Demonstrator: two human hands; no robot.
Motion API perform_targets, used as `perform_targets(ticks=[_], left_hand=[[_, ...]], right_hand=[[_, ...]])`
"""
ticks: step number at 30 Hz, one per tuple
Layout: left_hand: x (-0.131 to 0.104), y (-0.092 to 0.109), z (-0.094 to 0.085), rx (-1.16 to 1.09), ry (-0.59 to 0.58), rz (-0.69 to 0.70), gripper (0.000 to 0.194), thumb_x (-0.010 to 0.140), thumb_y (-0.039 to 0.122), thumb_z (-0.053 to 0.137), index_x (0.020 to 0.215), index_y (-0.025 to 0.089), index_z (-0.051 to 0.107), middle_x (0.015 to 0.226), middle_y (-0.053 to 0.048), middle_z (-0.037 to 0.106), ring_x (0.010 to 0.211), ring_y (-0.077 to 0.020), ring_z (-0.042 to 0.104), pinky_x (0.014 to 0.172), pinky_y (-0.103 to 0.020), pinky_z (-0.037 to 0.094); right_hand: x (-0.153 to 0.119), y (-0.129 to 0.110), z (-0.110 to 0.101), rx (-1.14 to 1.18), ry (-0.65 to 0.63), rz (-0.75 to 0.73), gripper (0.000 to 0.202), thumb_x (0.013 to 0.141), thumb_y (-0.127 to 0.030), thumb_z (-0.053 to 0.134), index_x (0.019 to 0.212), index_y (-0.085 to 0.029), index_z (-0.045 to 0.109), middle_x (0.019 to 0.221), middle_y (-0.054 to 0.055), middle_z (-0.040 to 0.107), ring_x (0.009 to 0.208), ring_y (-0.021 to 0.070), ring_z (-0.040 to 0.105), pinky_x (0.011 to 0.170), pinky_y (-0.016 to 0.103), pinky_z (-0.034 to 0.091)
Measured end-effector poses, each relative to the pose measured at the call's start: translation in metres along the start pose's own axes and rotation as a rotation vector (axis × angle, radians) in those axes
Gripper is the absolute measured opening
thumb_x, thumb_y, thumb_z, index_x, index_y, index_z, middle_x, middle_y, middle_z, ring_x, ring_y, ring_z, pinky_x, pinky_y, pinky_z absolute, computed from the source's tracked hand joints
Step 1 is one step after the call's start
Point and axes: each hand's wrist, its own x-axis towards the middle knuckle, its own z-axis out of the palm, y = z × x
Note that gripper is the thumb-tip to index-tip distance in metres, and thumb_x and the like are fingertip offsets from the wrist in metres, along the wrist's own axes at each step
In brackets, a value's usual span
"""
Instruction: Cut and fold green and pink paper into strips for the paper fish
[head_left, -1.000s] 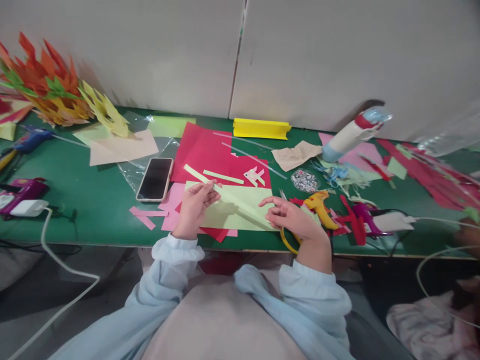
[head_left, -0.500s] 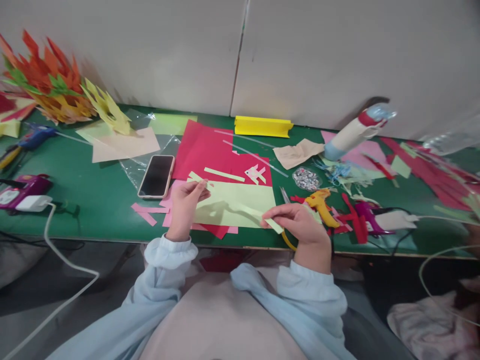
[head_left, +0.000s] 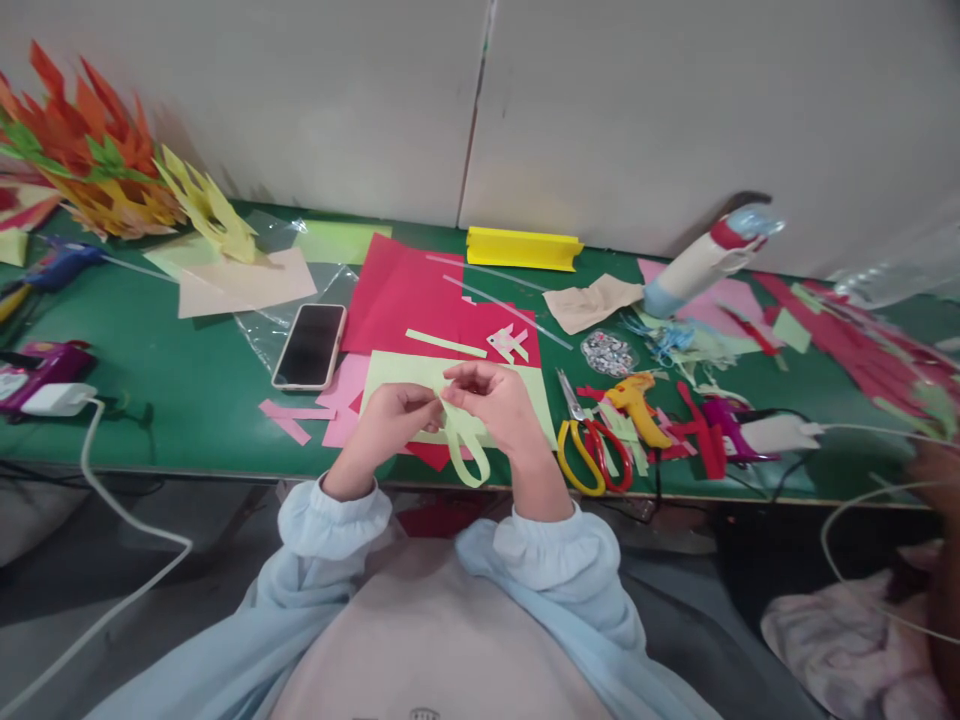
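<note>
A pale green paper strip [head_left: 472, 470] hangs in a loop between my hands, its ends brought together at my fingertips. My left hand [head_left: 401, 420] pinches it from the left, and my right hand [head_left: 491, 400] closes on it from the right. Both are over a pale green sheet [head_left: 525, 400] on the green table. Behind them, another thin green strip [head_left: 446, 343] and a small pink paper fish [head_left: 508, 343] rest on red paper [head_left: 409, 290]. Scissors [head_left: 581, 440] with yellow and red handles lie to the right of my right hand.
A phone [head_left: 310, 347] lies left of the sheets. To the right are a yellow glue gun [head_left: 640, 408], a packet of small beads [head_left: 608, 353] and a bottle [head_left: 705, 262]. Orange paper leaves [head_left: 97, 150] stand at the back left; a person's arm [head_left: 937, 480] shows at the right edge.
My right hand has moved left to meet my left hand, and the stretched strip is now bent into a loop. The scissors, partly covered before, now show fully.
</note>
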Motion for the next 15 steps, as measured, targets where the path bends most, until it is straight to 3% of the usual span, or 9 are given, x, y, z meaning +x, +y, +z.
perform_targets(ticks=[3, 9, 12, 15], left_hand=[[-0.0019, 0.0009, -0.0004, 0.042, 0.0, 0.011, 0.021, 0.078, 0.026, 0.057, 0.06, 0.018, 0.065, 0.059, 0.001, 0.066, 0.061, -0.0125, 0.064, 0.062, -0.022, 0.049], [-0.0044, 0.0027, 0.0004, 0.079, -0.005, 0.031, 0.02, 0.078, 0.027, 0.057, 0.061, 0.018, 0.065, 0.062, -0.001, 0.069, 0.063, -0.0148, 0.066, 0.061, -0.024, 0.051], [-0.005, 0.0019, -0.0021, 0.066, -0.006, 0.042, 0.016, 0.078, 0.03, 0.062, 0.076, 0.017, 0.071, 0.073, -0.004, 0.074, 0.071, -0.0182, 0.07, 0.066, -0.028, 0.055], [-0.0052, 0.0009, -0.0041, 0.008, 0.106, 0.068, 0.027, 0.078, 0.038, 0.069, 0.093, 0.016, 0.073, 0.086, -0.008, 0.077, 0.081, -0.0212, 0.072, 0.073, -0.032, 0.057]], right_hand=[[-0.0004, 0.0012, 0.0038, 0.017, 0.0, 0.062, 0.043, 0.057, -0.039, 0.084, 0.092, -0.015, 0.074, 0.073, 0.001, 0.067, 0.07, 0.0116, 0.058, 0.073, 0.028, 0.05], [-0.0022, 0.0001, 0.0023, -0.015, -0.033, 0.108, 0.035, 0.058, -0.043, 0.083, 0.074, -0.015, 0.068, 0.075, 0.002, 0.066, 0.072, 0.0124, 0.056, 0.072, 0.028, 0.047], [-0.003, -0.0012, -0.0007, -0.078, -0.05, 0.082, 0.031, 0.064, -0.042, 0.08, 0.075, -0.016, 0.068, 0.074, 0.001, 0.065, 0.071, 0.0123, 0.055, 0.07, 0.028, 0.046], [-0.0043, -0.0033, -0.0026, -0.137, -0.067, 0.057, 0.032, 0.065, -0.044, 0.079, 0.076, -0.016, 0.069, 0.075, 0.002, 0.065, 0.071, 0.0124, 0.054, 0.068, 0.028, 0.045]])
